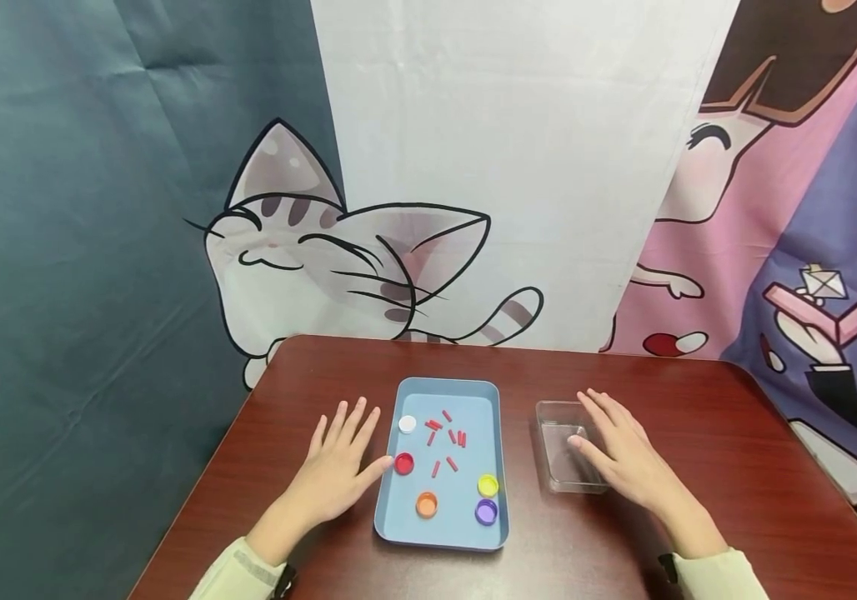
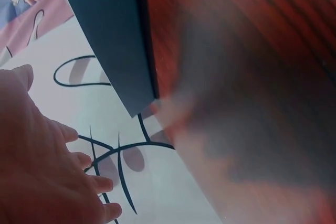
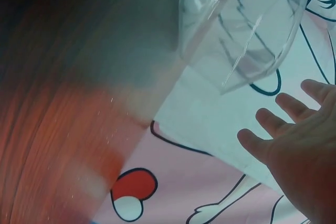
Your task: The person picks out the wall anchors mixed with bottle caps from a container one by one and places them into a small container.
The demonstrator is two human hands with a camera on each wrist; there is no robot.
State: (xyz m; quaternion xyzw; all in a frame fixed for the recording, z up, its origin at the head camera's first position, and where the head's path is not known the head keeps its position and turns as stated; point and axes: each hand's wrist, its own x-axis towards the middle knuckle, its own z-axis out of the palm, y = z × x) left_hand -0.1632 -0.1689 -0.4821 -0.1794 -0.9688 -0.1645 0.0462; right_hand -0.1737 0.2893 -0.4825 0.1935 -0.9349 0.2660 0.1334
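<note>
My left hand hovers with spread, straight fingers at the left side of a blue tray, its thumb tip at the rim near a red cap. On the tray lie several short red sticks, a white cap, an orange cap, a yellow cap and a purple cap. Over the right side of a clear plastic box is my right hand, fingers extended and holding nothing. In the right wrist view that hand appears beside the clear box.
Tray and box stand side by side on a dark red-brown wooden table, with a strip of tabletop between them. Behind the table hangs a cloth backdrop printed with a cartoon cat and figures.
</note>
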